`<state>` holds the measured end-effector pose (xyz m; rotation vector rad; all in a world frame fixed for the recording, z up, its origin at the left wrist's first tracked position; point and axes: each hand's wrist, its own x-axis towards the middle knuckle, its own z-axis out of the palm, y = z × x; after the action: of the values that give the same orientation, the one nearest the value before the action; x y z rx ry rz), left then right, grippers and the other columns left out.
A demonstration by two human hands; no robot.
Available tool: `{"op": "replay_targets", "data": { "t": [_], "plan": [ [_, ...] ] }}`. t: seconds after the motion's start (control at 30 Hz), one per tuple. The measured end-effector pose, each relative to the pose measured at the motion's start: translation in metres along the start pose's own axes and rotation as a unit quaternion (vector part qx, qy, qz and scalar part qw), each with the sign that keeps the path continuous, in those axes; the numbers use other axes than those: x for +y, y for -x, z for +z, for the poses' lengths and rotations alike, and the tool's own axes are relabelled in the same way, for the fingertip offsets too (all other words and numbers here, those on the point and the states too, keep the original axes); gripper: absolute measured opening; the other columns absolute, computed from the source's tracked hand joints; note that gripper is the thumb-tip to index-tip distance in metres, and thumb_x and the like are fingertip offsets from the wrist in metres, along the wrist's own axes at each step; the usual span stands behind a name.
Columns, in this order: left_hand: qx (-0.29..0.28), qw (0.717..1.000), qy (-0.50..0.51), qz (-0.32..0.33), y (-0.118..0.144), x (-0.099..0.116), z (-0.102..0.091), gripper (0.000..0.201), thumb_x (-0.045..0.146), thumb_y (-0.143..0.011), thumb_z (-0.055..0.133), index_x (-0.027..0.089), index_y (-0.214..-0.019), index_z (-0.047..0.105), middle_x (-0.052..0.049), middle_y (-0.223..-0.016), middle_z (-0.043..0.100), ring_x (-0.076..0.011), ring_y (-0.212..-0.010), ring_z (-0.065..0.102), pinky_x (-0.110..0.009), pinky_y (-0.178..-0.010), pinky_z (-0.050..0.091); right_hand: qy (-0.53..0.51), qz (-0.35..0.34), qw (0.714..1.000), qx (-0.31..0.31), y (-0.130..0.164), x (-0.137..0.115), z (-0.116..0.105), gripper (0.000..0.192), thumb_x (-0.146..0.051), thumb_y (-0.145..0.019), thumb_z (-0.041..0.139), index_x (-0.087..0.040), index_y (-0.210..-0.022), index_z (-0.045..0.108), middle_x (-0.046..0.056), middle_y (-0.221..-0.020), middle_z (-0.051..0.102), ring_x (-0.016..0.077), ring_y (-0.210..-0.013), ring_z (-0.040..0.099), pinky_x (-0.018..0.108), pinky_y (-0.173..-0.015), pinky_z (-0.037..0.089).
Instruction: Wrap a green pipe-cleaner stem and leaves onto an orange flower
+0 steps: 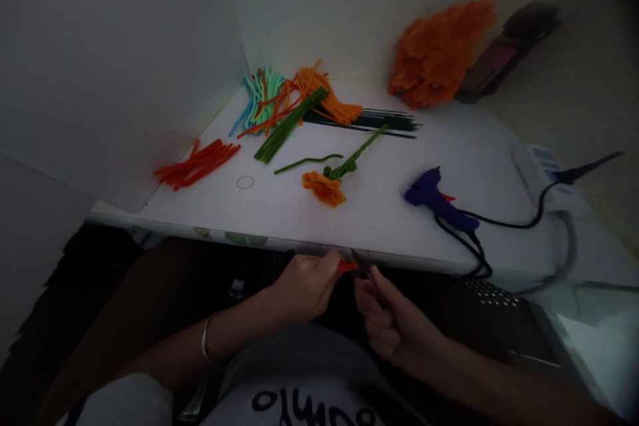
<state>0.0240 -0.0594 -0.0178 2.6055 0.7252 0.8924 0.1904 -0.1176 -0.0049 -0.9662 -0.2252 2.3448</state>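
Note:
My left hand (310, 285) is closed in a pinch on a short red pipe cleaner (348, 266), most of it hidden by the fingers. My right hand (387, 319) grips small dark scissors (361, 262), whose blades are at the pipe cleaner's free end. Both hands are in front of the table's near edge, over my lap. On the table beyond them lies an orange pipe-cleaner flower (324, 188) with a green stem, beside a loose green pipe cleaner (307, 161). A bundle of red pipe cleaners (200, 163) is farther left.
A blue glue gun (434, 198) with a black cord lies right, near a white power strip (546, 173). Green (292, 126), orange (332, 96) and mint (267, 93) pipe cleaners lie behind, with dark stem wires (394, 121). A large orange flower bunch (444, 53) stands back right.

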Motion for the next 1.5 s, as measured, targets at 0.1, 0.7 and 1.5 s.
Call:
{"op": "replay_targets", "data": {
  "t": [0.1,0.7,1.5],
  "plan": [
    [0.002,1.0,-0.012,-0.003,0.0,0.001,0.004,0.014,0.01,-0.083,0.028,0.014,-0.079,0.042,-0.001,-0.052,0.054,-0.0132,-0.042,0.05,-0.023,-0.04,0.038,-0.031,-0.004,0.999,-0.038,-0.005,-0.002,0.0,0.048,-0.058,-0.069,0.061,-0.017,-0.061,0.037,-0.013,-0.038,0.015,0.0013,-0.031,0.007,0.014,-0.031,0.013],
    [0.034,0.99,-0.128,0.055,-0.012,-0.009,-0.002,0.027,0.016,-0.087,0.031,0.017,-0.063,0.042,0.001,-0.049,0.052,-0.0102,-0.043,0.049,-0.023,-0.044,0.038,0.031,-0.008,0.994,-0.103,-0.014,-0.016,-0.001,0.048,-0.06,-0.077,0.05,-0.017,-0.059,0.039,-0.011,-0.04,0.016,0.0031,-0.035,0.01,0.014,-0.032,0.014],
    [0.002,0.941,-0.264,0.211,-0.027,-0.019,-0.022,0.022,0.012,-0.081,0.04,0.018,-0.059,0.039,0.004,-0.043,0.045,-0.0108,-0.038,0.045,-0.026,-0.042,0.034,-0.053,0.006,0.998,-0.022,-0.011,-0.003,0.001,0.056,-0.06,-0.065,0.063,-0.018,-0.054,0.027,-0.012,-0.034,0.019,0.0012,-0.03,0.007,0.014,-0.03,0.009]
  ]
}}
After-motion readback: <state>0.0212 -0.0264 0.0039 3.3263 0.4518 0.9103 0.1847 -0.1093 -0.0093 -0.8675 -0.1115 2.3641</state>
